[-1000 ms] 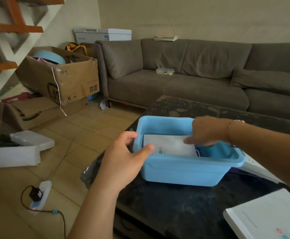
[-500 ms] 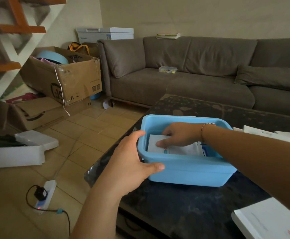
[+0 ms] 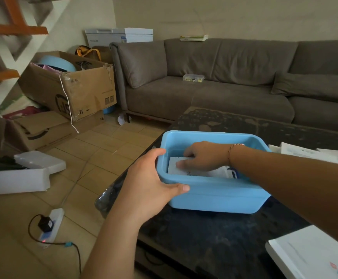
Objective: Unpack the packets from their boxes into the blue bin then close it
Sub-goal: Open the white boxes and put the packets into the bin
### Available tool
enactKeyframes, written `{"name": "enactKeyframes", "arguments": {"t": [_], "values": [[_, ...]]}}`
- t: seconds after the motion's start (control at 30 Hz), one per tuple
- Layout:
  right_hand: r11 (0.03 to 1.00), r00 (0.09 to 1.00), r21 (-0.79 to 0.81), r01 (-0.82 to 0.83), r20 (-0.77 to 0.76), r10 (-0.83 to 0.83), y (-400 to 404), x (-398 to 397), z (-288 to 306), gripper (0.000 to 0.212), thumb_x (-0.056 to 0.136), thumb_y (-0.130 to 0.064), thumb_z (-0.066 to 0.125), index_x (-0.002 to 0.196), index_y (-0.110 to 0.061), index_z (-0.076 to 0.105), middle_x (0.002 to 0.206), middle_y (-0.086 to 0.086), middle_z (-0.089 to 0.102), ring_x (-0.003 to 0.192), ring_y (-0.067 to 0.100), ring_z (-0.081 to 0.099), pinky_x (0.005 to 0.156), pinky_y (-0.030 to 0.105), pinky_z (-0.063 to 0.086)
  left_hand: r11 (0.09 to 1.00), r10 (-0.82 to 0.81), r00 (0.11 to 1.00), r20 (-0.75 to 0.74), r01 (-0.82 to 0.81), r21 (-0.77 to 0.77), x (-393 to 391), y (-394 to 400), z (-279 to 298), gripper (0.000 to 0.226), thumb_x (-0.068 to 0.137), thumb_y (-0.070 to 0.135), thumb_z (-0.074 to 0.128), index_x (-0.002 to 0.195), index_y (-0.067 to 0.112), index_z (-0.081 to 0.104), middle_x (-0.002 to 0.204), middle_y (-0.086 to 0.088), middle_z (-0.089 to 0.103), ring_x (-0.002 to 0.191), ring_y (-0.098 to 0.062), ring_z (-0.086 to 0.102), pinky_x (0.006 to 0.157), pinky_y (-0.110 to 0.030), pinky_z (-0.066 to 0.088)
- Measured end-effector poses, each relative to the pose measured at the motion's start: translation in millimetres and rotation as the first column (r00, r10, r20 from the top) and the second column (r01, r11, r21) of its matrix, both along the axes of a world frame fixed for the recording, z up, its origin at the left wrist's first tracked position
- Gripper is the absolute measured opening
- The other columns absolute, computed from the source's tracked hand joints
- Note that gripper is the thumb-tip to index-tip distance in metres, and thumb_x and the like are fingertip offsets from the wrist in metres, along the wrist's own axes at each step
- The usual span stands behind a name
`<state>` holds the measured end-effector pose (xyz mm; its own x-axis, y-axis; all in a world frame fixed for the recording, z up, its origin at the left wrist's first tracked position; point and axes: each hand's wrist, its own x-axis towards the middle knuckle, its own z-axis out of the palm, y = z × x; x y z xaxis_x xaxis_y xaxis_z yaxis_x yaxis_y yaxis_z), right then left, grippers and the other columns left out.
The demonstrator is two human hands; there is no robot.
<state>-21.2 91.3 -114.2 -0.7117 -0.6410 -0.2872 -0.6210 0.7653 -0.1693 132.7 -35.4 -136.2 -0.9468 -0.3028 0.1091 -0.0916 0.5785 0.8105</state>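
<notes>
- Step: packing. Right hand (image 3: 202, 158) inside blue bin (image 3: 214, 196) at table (image 3: 204, 234) left edge, fingers bent, pressing white packet (image 3: 173, 168) flat.
- Left hand (image 3: 150, 186) grips bin's left rim.
- Next: w/draw right hand, fetch next box (image 3: 313, 256); no lid on bin.

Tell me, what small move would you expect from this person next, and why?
Probably lifting the right hand out of the blue bin. It rests on a white packet lying flat inside, so that packet looks placed, while the left hand grips the bin's corner to steady it.

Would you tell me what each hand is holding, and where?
Left hand grips the blue bin by its left rim; right hand presses on the white packet inside.
</notes>
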Motion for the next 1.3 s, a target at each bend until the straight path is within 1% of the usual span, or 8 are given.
{"name": "enactKeyframes", "arguments": {"t": [0.2,0.37,0.5,0.63,0.7,0.9,1.17,1.3], "values": [[0.985,0.95,0.013,0.171,-0.266,-0.162,41.0,1.7,45.2,0.055,0.096,-0.056,0.043,0.083,-0.008,0.063,0.082,0.01,0.071,0.074,0.023,0.064,0.082,0.034,0.054,0.998,-0.036,0.999,0.025,0.035,0.043,-0.8,-5.2,0.0,0.091,0.063,0.028,0.092,0.138,0.037,0.042,0.128,0.02,0.052,0.112,-0.017,0.063,0.092,-0.042,0.057],[0.945,0.955,0.136,0.298,-0.041,-0.295,50.4,23.2,37.0,0.052,0.101,-0.049,0.037,0.122,-0.006,0.056,0.111,0.009,0.067,0.082,0.023,0.064,0.076,0.028,0.05,1.0,-0.029,0.999,0.031,0.028,0.012,-1.5,-4.1,1.5,0.093,0.064,0.03,0.091,0.141,0.037,0.04,0.131,0.018,0.05,0.113,-0.016,0.061,0.095,-0.044,0.055],[0.93,0.927,0.07,0.36,0.083,-0.365,49.0,13.1,16.9,0.047,0.097,-0.045,0.05,0.126,-0.008,0.043,0.078,0.008,0.065,0.054,0.02,0.058,0.052,0.027,0.048,0.999,-0.028,0.999,0.025,0.027,0.027,-0.4,-3.7,1.0,0.093,0.063,0.031,0.091,0.141,0.038,0.04,0.13,0.019,0.05,0.113,-0.017,0.061,0.095,-0.044,0.055],[0.923,0.914,-0.018,0.384,0.147,-0.377,52.5,10.5,10.1,0.062,0.089,-0.045,0.065,0.134,-0.016,0.036,0.095,0.008,0.068,0.074,0.024,0.067,0.066,0.034,0.057,0.999,-0.035,0.999,0.022,0.034,0.042,-0.8,-3.7,0.6,0.089,0.064,0.028,0.091,0.137,0.038,0.041,0.126,0.02,0.052,0.111,-0.018,0.063,0.092,-0.043,0.057],[0.923,0.917,-0.025,0.385,0.128,-0.379,55.0,10.5,8.2,0.061,0.087,-0.048,0.067,0.132,-0.016,0.041,0.103,0.006,0.066,0.091,0.024,0.069,0.077,0.036,0.06,0.998,-0.038,0.999,0.024,0.037,0.046,-1.2,-3.7,0.6,0.088,0.065,0.027,0.091,0.137,0.037,0.041,0.127,0.019,0.053,0.111,-0.018,0.063,0.091,-0.044,0.057],[0.887,0.863,-0.001,0.461,0.233,-0.448,62.6,-2.1,7.1,0.069,0.08,-0.069,0.06,0.124,-0.016,0.055,0.11,0.002,0.062,0.101,0.02,0.061,0.089,0.036,0.056,0.999,-0.033,0.999,0.019,0.032,0.038,0.2,-2.3,2.0,0.087,0.067,0.027,0.09,0.138,0.036,0.041,0.131,0.018,0.052,0.113,-0.017,0.061,0.094,-0.043,0.056],[0.905,0.891,0.008,0.425,0.172,-0.42,50.6,4.5,0.6,0.068,0.071,-0.077,0.063,0.111,-0.023,0.055,0.11,-0.002,0.065,0.096,0.018,0.065,0.088,0.035,0.057,1.0,-0.021,0.999,0.03,0.021,0.017,3.4,0.5,6.2,0.087,0.068,0.026,0.089,0.139,0.036,0.04,0.13,0.017,0.052,0.113,-0.017,0.061,0.095,-0.042,0.056],[0.924,0.918,0.026,0.381,0.11,-0.382,42.1,9.5,4.0,0.057,0.073,-0.077,0.061,0.093,-0.024,0.059,0.092,-0.001,0.066,0.079,0.017,0.065,0.068,0.028,0.055,1.0,-0.023,1.0,0.018,0.023,0.009,4.4,1.6,7.9,0.085,0.068,0.026,0.089,0.138,0.035,0.041,0.129,0.016,0.053,0.112,-0.015,0.061,0.094,-0.041,0.056]]}}
